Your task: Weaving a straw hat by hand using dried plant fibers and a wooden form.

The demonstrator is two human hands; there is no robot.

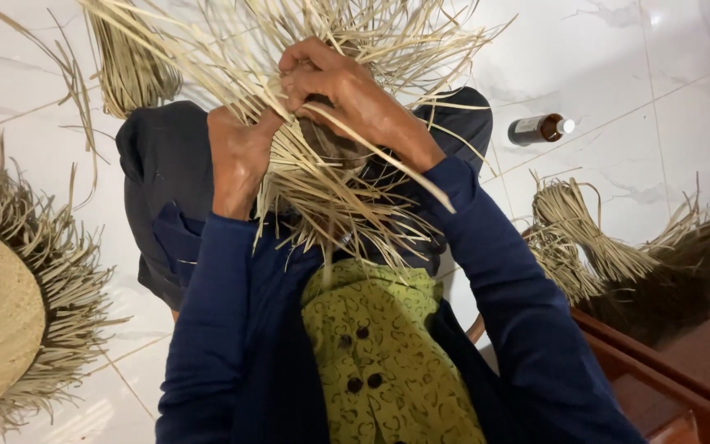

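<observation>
Both hands work in the middle of a half-woven piece of pale straw [322, 177] held up in front of the person's chest, its loose strands fanning out in every direction. The left hand [238, 156] is closed around a bunch of strands at the left side of the weave, knuckles toward the camera. The right hand [347, 90] sits just above and to the right of it, fingers curled down and pinching strands against the woven centre; the two hands nearly touch. How tightly each finger grips is hard to tell, since straw crosses over them.

Both arms wear dark blue sleeves [503, 304], and a green patterned garment with dark buttons [380, 353] shows between them. Dark cloth [162, 173] covers the lap beneath the work.

On the white tiled floor [618, 74] lies a finished woven disc with a fringe of loose ends [2, 304] at the left edge. A bundle of straw [129, 74] lies at the upper left, and another bundle [585, 238] rests to the right, near a dark wooden edge [667, 370]. A brown bottle with a white cap [540, 128] lies on its side on the tiles, well apart from the hands.
</observation>
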